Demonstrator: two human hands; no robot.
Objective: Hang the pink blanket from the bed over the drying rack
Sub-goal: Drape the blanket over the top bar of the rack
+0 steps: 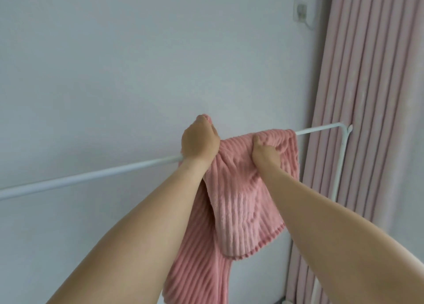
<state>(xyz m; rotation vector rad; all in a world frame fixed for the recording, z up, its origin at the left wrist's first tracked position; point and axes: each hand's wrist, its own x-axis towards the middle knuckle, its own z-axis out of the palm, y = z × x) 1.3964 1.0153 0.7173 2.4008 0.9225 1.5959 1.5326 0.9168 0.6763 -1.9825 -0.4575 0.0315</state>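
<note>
The pink ribbed blanket point(238, 202) is draped across the white top bar of the drying rack point(91, 177), near the bar's right end. One short flap hangs toward me and a longer bunched length falls below it. My left hand point(199, 140) is raised just above the bar and grips a pinch of blanket at its left edge. My right hand point(263, 152) grips the fabric on top of the bar, a little to the right. The part of the blanket behind the bar is hidden.
A pale wall lies directly behind the rack. The rack's right upright point(339, 166) stands against a pink pleated curtain point(371, 111). A wall socket with a plugged cable point(369, 12) is high on the right.
</note>
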